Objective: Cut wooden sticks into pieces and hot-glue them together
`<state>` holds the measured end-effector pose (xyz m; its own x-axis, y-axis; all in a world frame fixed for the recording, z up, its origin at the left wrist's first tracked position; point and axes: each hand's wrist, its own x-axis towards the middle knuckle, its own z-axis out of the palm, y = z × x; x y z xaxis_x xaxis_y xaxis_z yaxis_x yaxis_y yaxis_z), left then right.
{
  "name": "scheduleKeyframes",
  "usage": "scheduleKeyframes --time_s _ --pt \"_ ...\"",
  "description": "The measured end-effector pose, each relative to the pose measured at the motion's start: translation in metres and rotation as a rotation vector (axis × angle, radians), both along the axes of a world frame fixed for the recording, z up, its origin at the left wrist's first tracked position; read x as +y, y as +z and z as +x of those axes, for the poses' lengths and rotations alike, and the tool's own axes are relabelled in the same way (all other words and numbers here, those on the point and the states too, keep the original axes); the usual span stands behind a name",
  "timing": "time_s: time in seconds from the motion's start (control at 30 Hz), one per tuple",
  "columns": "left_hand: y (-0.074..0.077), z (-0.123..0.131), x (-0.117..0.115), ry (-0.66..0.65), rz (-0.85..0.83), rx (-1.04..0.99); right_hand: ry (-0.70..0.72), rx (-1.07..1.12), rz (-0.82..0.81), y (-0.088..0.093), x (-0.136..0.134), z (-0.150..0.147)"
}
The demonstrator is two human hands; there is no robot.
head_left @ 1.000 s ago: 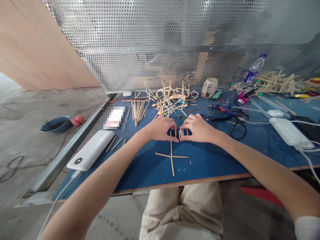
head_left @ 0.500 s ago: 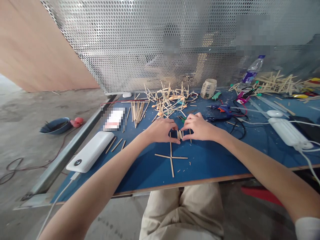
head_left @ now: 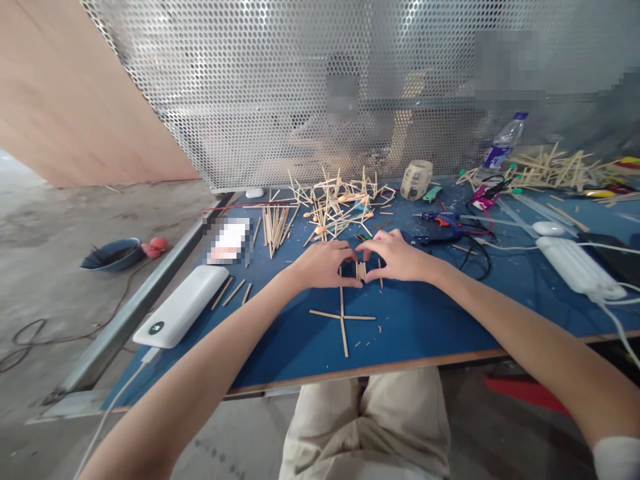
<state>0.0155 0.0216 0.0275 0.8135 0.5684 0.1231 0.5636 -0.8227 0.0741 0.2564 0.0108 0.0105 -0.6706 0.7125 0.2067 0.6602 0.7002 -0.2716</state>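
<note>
A small row of short wooden sticks point(head_left: 361, 270) lies side by side between my two hands. My left hand point(head_left: 327, 263) curls round it from the left, thumb near the lower ends and fingertips at the upper ends. From the right, my right hand point(head_left: 397, 257) curves the same way, its thumb and fingers closing about the sticks. Fingers partly hide the ends, so exact contact is hard to see. Below the hands, several sticks form a cross point(head_left: 343, 317) on the blue table point(head_left: 420, 333). A single stick point(head_left: 381, 273) lies under my right hand.
A white power bank point(head_left: 183, 307) and loose sticks lie left. Behind are a stick pile point(head_left: 340, 200), a tape roll point(head_left: 417, 180) and a perforated metal screen point(head_left: 260, 87). A glue gun point(head_left: 440, 223), cables, a power strip point(head_left: 580, 267) and a bottle point(head_left: 503, 147) occupy the right.
The short sticks between my hands now lie straighter and more parallel. My fingertips have shifted slightly closer around them; the cross has stayed in place.
</note>
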Motion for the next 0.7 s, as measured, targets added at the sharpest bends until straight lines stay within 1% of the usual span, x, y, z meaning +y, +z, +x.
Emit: scheduleKeyframes --time_s 0.23,0.33,0.4,0.53,0.6,0.63,0.7 --pt "-0.005 0.004 -0.001 0.032 0.040 0.007 -0.020 0.035 -0.008 -0.003 -0.002 -0.004" --pt "-0.003 0.005 -0.002 0.041 0.049 0.008 -0.007 0.065 -0.024 -0.002 -0.003 -0.005" --pt "0.004 0.001 -0.001 0.043 0.049 0.000 -0.001 0.068 -0.033 -0.001 -0.004 -0.005" --pt "0.028 -0.021 0.008 0.061 -0.001 -0.034 0.005 0.035 -0.036 0.001 -0.005 -0.005" --pt "0.038 -0.033 0.013 0.071 -0.097 0.032 0.014 0.029 -0.039 0.002 -0.005 -0.005" --pt "0.041 -0.036 0.014 0.099 -0.155 0.078 0.018 0.030 -0.040 0.002 -0.006 -0.005" --pt "0.042 -0.039 0.014 0.166 -0.239 0.152 0.023 0.032 -0.034 0.002 -0.006 -0.006"
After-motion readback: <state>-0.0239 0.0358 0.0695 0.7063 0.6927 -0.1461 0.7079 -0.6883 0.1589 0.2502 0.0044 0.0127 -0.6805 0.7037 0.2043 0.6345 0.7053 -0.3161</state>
